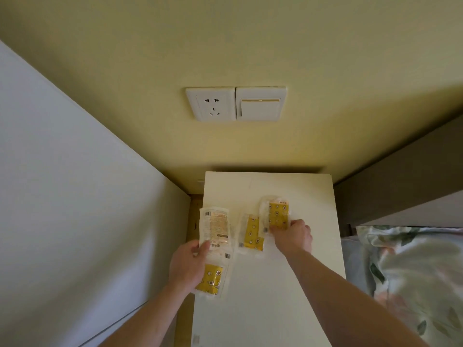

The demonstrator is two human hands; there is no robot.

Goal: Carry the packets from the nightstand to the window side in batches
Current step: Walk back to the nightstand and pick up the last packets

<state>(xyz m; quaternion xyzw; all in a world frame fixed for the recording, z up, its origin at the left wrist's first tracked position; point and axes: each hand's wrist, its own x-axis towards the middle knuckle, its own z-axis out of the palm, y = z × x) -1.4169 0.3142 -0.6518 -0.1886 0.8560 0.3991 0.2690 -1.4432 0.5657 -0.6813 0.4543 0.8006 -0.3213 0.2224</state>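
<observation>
Packets (250,234) all on the nightstand (270,309); none carried yet.
My left hand (186,265) pinches two, my right hand (297,234) pinches another.

Wall socket (211,104) beside light switch (260,104); floral bedding (411,271) at right

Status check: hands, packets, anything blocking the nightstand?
Left hand grips the white-backed packet. Right hand pinches the far yellow packet. Two more yellow packets lie on the nightstand. Nothing in the way.
</observation>
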